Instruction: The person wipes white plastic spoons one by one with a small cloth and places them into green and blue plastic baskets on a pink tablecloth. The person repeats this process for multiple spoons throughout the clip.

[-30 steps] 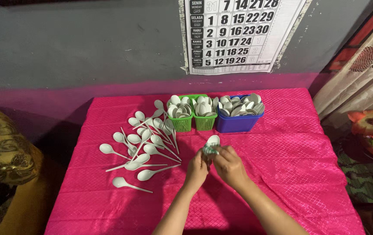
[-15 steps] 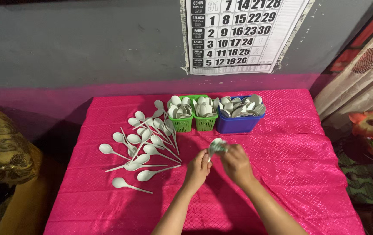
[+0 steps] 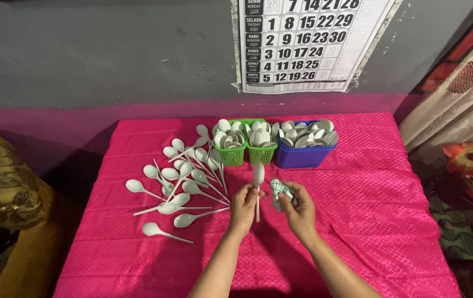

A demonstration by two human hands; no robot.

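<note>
I see the left hand (image 3: 245, 203) pinched shut on a white plastic spoon (image 3: 258, 175), held upright, bowl at 12 o'clock; right hand (image 3: 298, 207) closed around a crumpled green-and-white cloth (image 3: 278, 189), just at 3 o'clock of the spoon; both above the pink-covered worktop (image 3: 374, 204); loose white spoons (image 3: 184, 179) lie spread at 9 o'clock; two green baskets (image 3: 245, 154) and a blue basket (image 3: 301, 156), all full of spoons, sit at 12 o'clock.

Bright, even light falls on the pink surface (image 3: 358, 221); left of it, deep shadow. The spoon (image 3: 258, 175) above it is motion-blurred.
</note>
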